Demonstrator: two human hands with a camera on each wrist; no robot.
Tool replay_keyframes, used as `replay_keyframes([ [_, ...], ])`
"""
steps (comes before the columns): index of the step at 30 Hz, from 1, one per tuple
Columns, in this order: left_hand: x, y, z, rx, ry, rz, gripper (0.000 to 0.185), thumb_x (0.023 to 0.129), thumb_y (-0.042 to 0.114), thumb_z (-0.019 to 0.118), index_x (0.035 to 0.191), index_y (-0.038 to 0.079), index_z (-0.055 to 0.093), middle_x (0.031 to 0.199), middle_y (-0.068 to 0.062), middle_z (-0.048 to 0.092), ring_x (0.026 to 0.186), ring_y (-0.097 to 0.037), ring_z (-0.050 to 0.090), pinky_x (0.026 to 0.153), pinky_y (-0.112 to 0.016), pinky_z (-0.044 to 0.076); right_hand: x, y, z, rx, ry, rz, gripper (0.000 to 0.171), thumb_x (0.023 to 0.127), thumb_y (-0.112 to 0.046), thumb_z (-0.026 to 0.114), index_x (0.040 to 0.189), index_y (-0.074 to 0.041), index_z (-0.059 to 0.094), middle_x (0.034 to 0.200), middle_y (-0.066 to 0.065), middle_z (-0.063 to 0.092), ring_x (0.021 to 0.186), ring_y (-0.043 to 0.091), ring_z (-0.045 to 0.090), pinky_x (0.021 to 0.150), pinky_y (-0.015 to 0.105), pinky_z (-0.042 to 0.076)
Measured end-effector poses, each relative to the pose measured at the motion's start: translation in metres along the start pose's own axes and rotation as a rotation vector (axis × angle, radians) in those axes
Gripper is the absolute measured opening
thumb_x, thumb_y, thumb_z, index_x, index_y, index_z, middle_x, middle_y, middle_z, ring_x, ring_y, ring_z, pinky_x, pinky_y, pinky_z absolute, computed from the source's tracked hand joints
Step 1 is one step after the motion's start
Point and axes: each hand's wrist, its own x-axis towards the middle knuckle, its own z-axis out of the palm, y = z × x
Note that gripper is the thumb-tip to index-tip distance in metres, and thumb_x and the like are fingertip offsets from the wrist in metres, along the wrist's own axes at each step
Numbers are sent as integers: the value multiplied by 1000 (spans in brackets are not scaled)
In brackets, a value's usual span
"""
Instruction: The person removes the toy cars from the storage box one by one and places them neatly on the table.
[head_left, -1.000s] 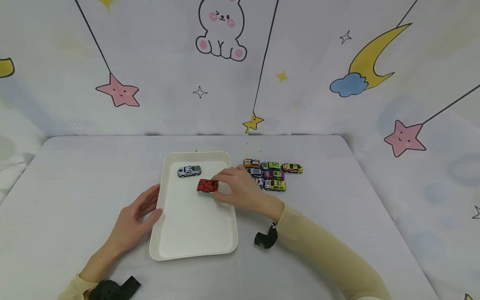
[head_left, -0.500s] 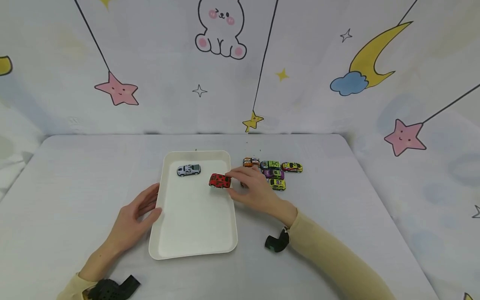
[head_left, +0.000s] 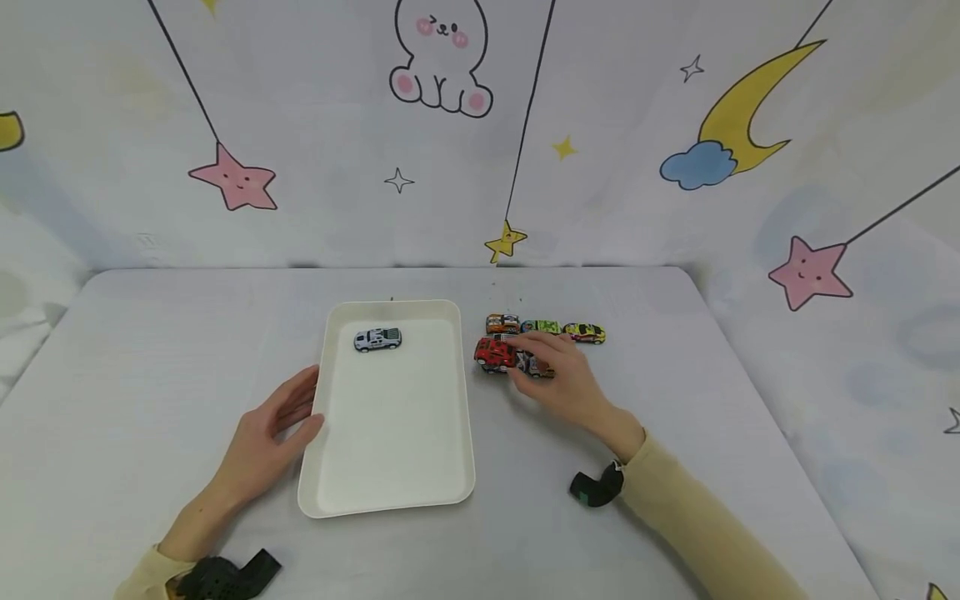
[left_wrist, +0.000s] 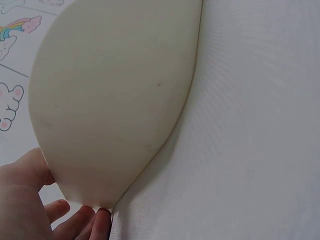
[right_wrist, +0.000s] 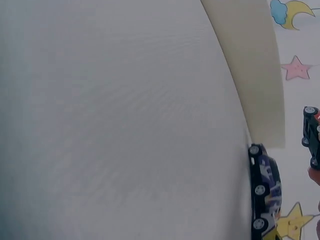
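Observation:
My right hand (head_left: 525, 357) pinches a red toy car (head_left: 493, 354) just right of the white tray (head_left: 390, 467), low over the table beside a cluster of toy cars. An orange car (head_left: 502, 323), a green car (head_left: 542, 327) and a yellow car (head_left: 584, 334) show behind the hand; others are hidden under it. In the right wrist view a purple car (right_wrist: 265, 185) stands by the tray's edge (right_wrist: 255, 65). A white car (head_left: 377, 339) sits in the tray's far left corner. My left hand (head_left: 288, 417) rests on the tray's left rim, fingers (left_wrist: 75, 220) fairly straight.
The grey table (head_left: 675, 392) runs to a cloth backdrop with stars, a moon and a bunny. Black wrist straps (head_left: 596, 487) sit on both forearms. The table's right edge slopes down at the far right.
My right hand has carried the red car rightwards out of the tray and down beside the car cluster. The left hand and the white car have stayed put.

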Motion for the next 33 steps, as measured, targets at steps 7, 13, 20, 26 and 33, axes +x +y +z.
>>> replay_keyframes([
  [7, 1, 2, 1, -11, -10, -17, 64, 92, 0, 68, 151, 9, 43, 144, -20, 54, 122, 8, 55, 95, -5, 47, -24, 16, -20, -13, 30, 101, 43, 82, -7, 78, 123, -9, 70, 117, 8, 68, 65, 15, 50, 72, 26, 36],
  [13, 1, 2, 0, -11, -2, -3, 65, 92, -2, 67, 151, 11, 44, 144, -20, 54, 121, 10, 54, 95, -5, 47, -42, 29, -33, -55, 78, 110, 46, 80, -1, 79, 124, -6, 69, 117, 11, 67, 69, 14, 48, 68, 24, 34],
  [20, 1, -1, 2, -11, -6, -7, 65, 92, -1, 67, 151, 11, 43, 145, -19, 54, 121, 10, 54, 95, -5, 47, -59, 43, -48, -82, 90, 189, 44, 82, 0, 77, 125, -4, 68, 111, 8, 66, 71, 14, 49, 65, 27, 35],
  [26, 1, 0, 2, -8, -2, -12, 64, 92, -1, 67, 151, 11, 44, 144, -20, 54, 120, 10, 55, 95, -5, 47, -68, 52, -53, -88, 127, 210, 43, 83, 0, 76, 124, -5, 68, 106, 8, 66, 71, 12, 50, 62, 25, 37],
  [33, 0, 4, -1, -3, 4, -13, 63, 92, -1, 67, 150, 8, 45, 142, -22, 55, 120, 8, 56, 95, -5, 47, -71, 56, -50, -81, 192, 253, 40, 83, 0, 75, 121, -4, 70, 99, 10, 67, 68, 12, 51, 62, 23, 39],
])
